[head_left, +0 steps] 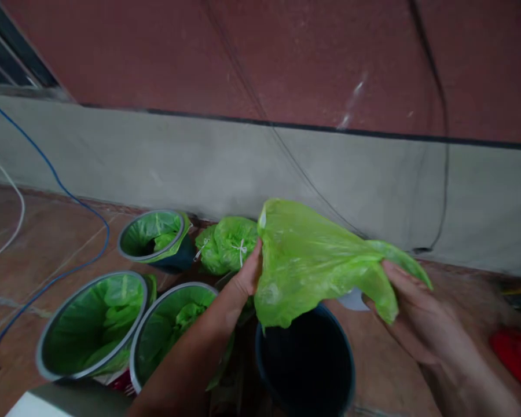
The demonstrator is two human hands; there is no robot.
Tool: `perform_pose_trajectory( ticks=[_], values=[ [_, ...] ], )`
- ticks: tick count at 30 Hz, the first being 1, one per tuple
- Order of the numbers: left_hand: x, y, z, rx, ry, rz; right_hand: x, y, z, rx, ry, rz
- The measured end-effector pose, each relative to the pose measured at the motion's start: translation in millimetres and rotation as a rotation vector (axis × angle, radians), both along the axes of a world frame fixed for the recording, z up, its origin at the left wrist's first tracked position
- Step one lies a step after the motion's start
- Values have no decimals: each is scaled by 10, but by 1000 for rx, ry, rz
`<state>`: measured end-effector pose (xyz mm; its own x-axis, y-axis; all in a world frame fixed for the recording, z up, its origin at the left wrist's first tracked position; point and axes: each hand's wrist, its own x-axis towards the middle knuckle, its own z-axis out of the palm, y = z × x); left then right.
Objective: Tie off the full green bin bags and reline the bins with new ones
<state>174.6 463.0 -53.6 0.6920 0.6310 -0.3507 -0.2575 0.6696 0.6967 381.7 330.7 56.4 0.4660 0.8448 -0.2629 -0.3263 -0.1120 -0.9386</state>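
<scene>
A thin green plastic bag point(312, 255) is stretched between my two hands, above a dark blue bin point(348, 362) that has no liner in it. My left hand point(250, 269) is closed on the bag's left edge, its fingertips hidden behind the plastic. On the other side my right hand point(410, 307) pinches the gathered right end, and loose folds hang past its fingers. Part of a white object point(355, 300) shows behind the bag, beside the bin's rim; I cannot tell what it is.
Green-lined bins with grey rims stand at left: a rear one point(184, 231), a front one point(47, 341) and a middle one point(134, 347). Tied green bags point(230, 243) rest by the wall point(156, 156). A blue cable point(76, 269) crosses the floor; a red object point(516, 353) lies at right.
</scene>
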Motion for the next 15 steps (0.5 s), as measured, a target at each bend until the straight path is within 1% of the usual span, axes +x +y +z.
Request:
perform_pose_trajectory(
  ticks=[1,3,5,6,8,11,13,14,15],
  values=[
    [0,-104,182,-80,-81,22,18,-76,-1,11,-24,18],
    [-36,-300,480,-143,-113,86,105,-241,-45,10,-148,58],
    [-103,-470,694,-136,-52,166,255,-390,-124,-9,-291,38],
    [-139,-546,775,-122,-6,214,348,-450,-168,-17,-344,-9],
    [-201,-689,900,-103,74,310,559,-541,-244,-20,-397,-165],
    [-243,-902,1010,-133,121,411,825,-667,-281,3,-461,-443],
    [-229,-1045,1035,-177,113,480,843,-795,-240,7,-590,-552],
    [-211,-1113,1034,-202,97,519,778,-876,-205,-3,-669,-576],
    [-187,-1177,1026,-230,77,556,663,-964,-168,-16,-736,-567]
  ],
)
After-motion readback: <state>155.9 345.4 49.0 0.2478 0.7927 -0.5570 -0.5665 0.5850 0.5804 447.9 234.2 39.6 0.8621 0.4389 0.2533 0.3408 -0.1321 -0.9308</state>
